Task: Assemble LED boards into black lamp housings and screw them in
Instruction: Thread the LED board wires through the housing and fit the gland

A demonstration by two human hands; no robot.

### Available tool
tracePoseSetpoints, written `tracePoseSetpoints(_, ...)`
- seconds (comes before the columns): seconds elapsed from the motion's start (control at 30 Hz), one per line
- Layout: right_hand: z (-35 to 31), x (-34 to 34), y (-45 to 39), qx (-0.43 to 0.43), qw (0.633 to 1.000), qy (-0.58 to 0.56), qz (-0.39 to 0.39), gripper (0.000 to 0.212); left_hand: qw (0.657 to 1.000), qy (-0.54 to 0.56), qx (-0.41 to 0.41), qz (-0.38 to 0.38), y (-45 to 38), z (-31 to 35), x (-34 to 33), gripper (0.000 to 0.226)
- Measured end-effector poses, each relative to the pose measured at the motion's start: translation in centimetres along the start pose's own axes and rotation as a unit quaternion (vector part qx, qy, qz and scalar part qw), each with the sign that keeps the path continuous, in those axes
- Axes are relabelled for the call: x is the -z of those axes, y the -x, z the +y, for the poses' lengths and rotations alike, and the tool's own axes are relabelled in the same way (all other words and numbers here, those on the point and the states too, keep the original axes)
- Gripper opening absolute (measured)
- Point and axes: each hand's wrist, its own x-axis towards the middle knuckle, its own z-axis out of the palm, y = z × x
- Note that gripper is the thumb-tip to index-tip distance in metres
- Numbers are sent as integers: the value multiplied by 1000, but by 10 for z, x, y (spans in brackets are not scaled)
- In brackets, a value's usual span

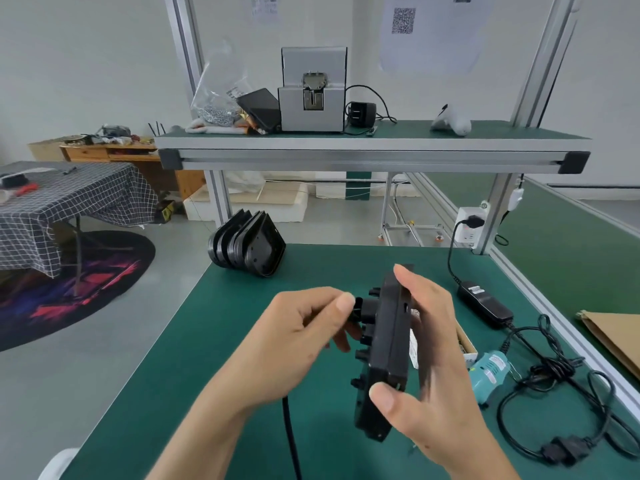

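Observation:
A black lamp housing [382,344] stands on edge above the green bench mat [242,323], held upright. My right hand [433,368] grips it from the right, thumb on its lower edge and fingers along the far side. My left hand [304,334] pinches a black connector stub on the housing's back, at its left. A black cable [289,431] hangs down below my left wrist. A stack of several empty black housings [247,247] lies on its side at the mat's far left corner. No LED board is visible.
A teal electric screwdriver [488,370] and a small cardboard box [464,341] lie right of the housing. A black power adapter [483,301] and coiled cables [561,393] spread to the right. A screw feeder [311,95] sits on the upper shelf. Brown cardboard [616,341] lies far right.

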Motion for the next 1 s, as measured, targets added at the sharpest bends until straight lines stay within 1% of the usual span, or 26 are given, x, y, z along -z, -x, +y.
tracePoseSetpoints(0.1,-3,5,0,-5,1000,13,-21,107,991,130,19,2,0,-2,-3,28)
tracePoseSetpoints(0.17,-4,8,0,-11,999,25,-38,109,981,190,43,-1,2,-3,-4,29)
tracePoseSetpoints(0.2,-5,10,1,-12,999,26,-45,109,978,200,49,-1,2,-5,-4,30)
tracePoseSetpoints(0.3,-5,12,0,-10,998,11,-54,108,982,183,50,13,3,-7,-4,28)
tracePoseSetpoints(0.37,-6,12,0,-14,998,1,-54,110,987,152,47,38,5,-7,-4,26)
tracePoseSetpoints(0.47,-11,10,1,-23,998,-32,-50,107,989,123,47,67,9,-6,-5,27)
tracePoseSetpoints(0.57,-20,5,1,-25,997,-61,-41,106,985,155,45,61,11,-2,-9,25)
tracePoseSetpoints(0.67,-28,0,0,-12,996,-81,-26,98,978,195,41,55,12,1,-13,16)
tracePoseSetpoints(0.8,-28,0,-1,-28,986,-164,-30,99,970,237,40,42,14,2,-15,26)
tracePoseSetpoints(1.0,-26,-1,2,-31,989,-146,-6,102,962,252,21,102,14,2,-22,22)
